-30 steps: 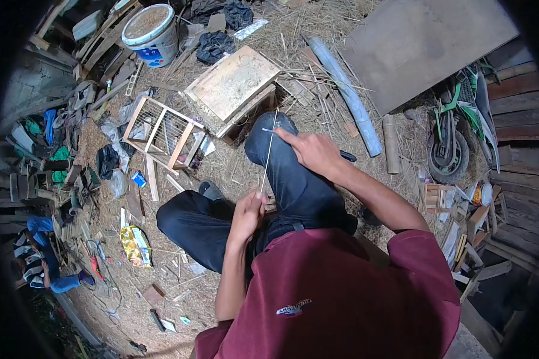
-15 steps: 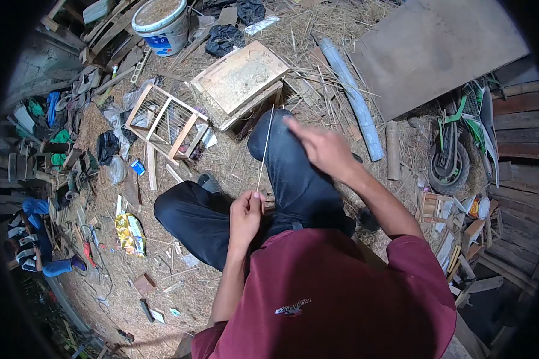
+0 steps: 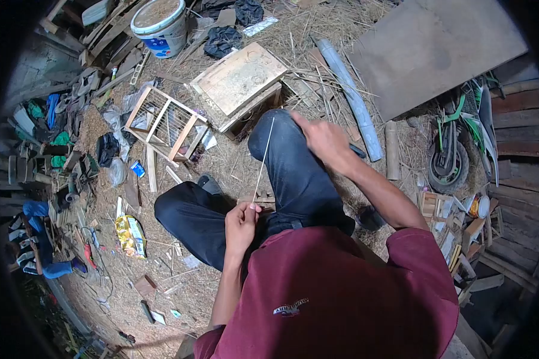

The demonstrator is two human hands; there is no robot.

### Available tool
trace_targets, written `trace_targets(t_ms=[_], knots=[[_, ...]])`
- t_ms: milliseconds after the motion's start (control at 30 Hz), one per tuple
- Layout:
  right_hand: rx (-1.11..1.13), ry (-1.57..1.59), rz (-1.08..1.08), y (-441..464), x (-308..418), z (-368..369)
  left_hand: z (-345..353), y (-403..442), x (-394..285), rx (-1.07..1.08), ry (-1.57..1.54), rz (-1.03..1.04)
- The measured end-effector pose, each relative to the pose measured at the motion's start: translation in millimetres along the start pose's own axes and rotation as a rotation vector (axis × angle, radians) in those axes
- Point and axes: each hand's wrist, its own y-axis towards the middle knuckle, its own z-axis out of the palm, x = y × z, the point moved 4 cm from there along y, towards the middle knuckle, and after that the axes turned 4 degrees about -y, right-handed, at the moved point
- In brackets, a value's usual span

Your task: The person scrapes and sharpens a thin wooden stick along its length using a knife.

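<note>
My left hand (image 3: 241,226) is closed near my lap, pinching the lower end of a thin pale stick (image 3: 263,164). The stick slants up across my thigh, its far end lying over my bent knee (image 3: 275,128). Beside that knee is my right hand (image 3: 326,143), its index finger stretched towards the kneecap and the others curled in. A dark, handle-like end (image 3: 357,151) sticks out behind the right hand; the rest of this dark-handled tool is hidden. The right hand is apart from the stick's tip.
Ahead stands a wooden box (image 3: 239,78), with a slatted wooden cage (image 3: 166,125) to its left. A grey tube (image 3: 350,99), a large board (image 3: 437,54) and a green motorbike (image 3: 452,140) are on the right. Another person (image 3: 36,245) sits far left. Straw and scraps litter the ground.
My left hand has drawn slightly back towards me, and the stick's far end has come down the knee with it. My right hand has shifted slightly right and is less blurred.
</note>
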Motion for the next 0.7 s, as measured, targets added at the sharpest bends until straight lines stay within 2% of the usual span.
trace_targets(t_ms=[133,233,333,433,567,600,700], knots=[[-0.223,0.16,-0.153,-4,15,-25,-1,8,-1,-0.038,0.054,0.052],[0.034,0.012,-0.32,-30,49,-13,18,17,-24,-0.013,0.063,0.031],[0.106,-0.048,-0.22,-34,48,1,27,22,-27,-0.012,0.123,0.01],[-0.035,0.033,0.005,-4,2,-15,24,13,-35,-0.042,0.06,0.033],[-0.021,0.075,-0.208,-19,29,-9,20,18,-17,-0.072,0.068,0.044],[0.027,-0.072,-0.302,-29,42,3,20,19,-21,-0.08,0.078,0.03],[-0.022,0.023,-0.14,-13,19,9,20,20,-19,-0.104,0.057,0.064]])
